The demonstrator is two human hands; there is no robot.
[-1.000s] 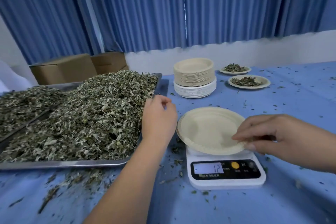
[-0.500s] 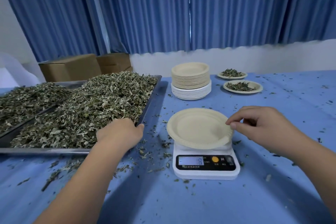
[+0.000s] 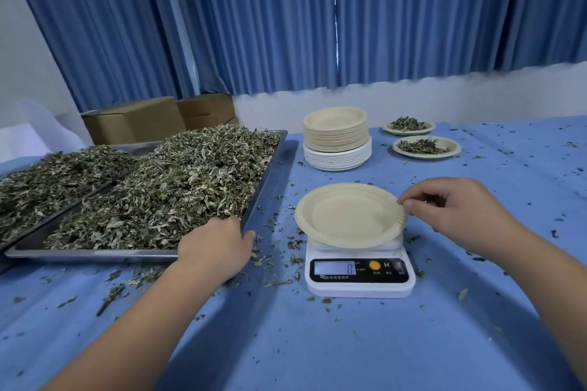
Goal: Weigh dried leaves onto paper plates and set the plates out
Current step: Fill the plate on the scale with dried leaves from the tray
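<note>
An empty beige paper plate (image 3: 346, 216) lies on a small white digital scale (image 3: 359, 282) whose display reads 0. My right hand (image 3: 451, 209) is at the plate's right rim, thumb and forefinger pinching the edge. A steel tray (image 3: 95, 252) heaped with dried leaves (image 3: 178, 187) stands to the left. My left hand (image 3: 216, 244) is at the tray's near right corner, fingers curled down into the leaves and hidden by them, thumb by the rim.
A stack of beige and white paper plates (image 3: 336, 136) stands behind the scale. Two plates of leaves (image 3: 425, 147) (image 3: 408, 125) sit at the back right. A second tray of leaves (image 3: 47, 174) and cardboard boxes (image 3: 133, 120) are on the left. Leaf crumbs litter the blue cloth.
My left hand went from beside the plate down to the tray's near corner and into the leaves. My right hand shifted from the plate's front to its right rim. The scale reading fell to 0.
</note>
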